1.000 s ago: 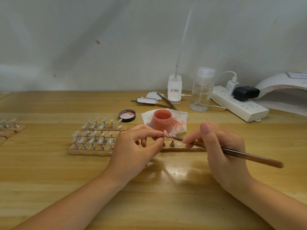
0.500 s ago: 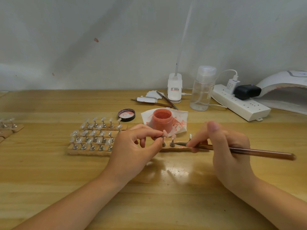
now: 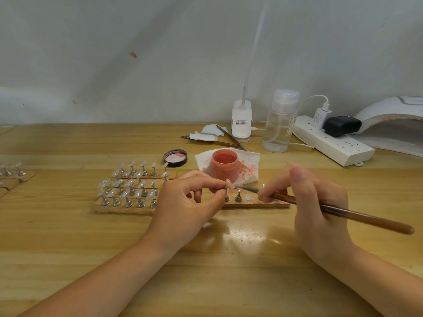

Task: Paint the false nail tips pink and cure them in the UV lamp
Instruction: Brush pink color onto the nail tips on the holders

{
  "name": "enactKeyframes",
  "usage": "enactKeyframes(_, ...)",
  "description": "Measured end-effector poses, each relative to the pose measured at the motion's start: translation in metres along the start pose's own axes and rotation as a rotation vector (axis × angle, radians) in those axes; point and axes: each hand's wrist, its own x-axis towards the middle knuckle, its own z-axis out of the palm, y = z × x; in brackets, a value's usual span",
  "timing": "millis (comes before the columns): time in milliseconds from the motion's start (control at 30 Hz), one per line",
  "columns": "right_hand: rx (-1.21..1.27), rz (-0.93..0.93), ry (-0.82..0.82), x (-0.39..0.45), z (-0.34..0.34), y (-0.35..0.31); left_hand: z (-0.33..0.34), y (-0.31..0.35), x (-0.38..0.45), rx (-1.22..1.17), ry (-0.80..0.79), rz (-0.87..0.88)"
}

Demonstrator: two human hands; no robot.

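Fingers (image 3: 219, 187) of my left hand (image 3: 185, 207) pinch one pink nail tip (image 3: 229, 184) just above wooden holder strip (image 3: 251, 203). Right hand (image 3: 318, 209) grips brush (image 3: 338, 211), bristles touching tip. Both forearms angle in low over counter (image 3: 68, 236). One open pink jar (image 3: 224, 167) behind, on tissue (image 3: 249, 167); one lid (image 3: 175, 158) beside. Clear tips (image 3: 131, 186) in three rows at left, count unclear. UV lamp (image 3: 389, 120) at far right edge. Bare wood near me.

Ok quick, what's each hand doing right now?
Left hand: pinching a pink nail tip.
Right hand: holding the brush, bristles at that tip.
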Motion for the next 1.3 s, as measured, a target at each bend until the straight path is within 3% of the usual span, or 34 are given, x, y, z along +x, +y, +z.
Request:
enactKeyframes(133,-0.121,0.009,-0.032,0.0019,0.0053,0.0002,0.0,-0.0005,-0.0003,0.008,-0.001,0.0)
enactKeyframes(400,0.045,0.057,0.015,-0.0007,0.0017,-0.0025,0.0005,-0.0012,0.0002,-0.008,0.011,0.006)
enactKeyframes(600,-0.099,0.042,-0.018,0.0024,0.0064,-0.001,0.0004,-0.001,0.0005,0.02,-0.002,0.02)
enactKeyframes(967,0.116,0.174,0.025,-0.0032,0.0001,-0.0035,-0.0016,-0.0035,0.0013,-0.008,0.009,0.041)
enactKeyframes(1300,0.067,0.122,0.041,-0.0034,0.0025,-0.0017,-0.001,-0.008,0.002,-0.02,0.017,0.081)
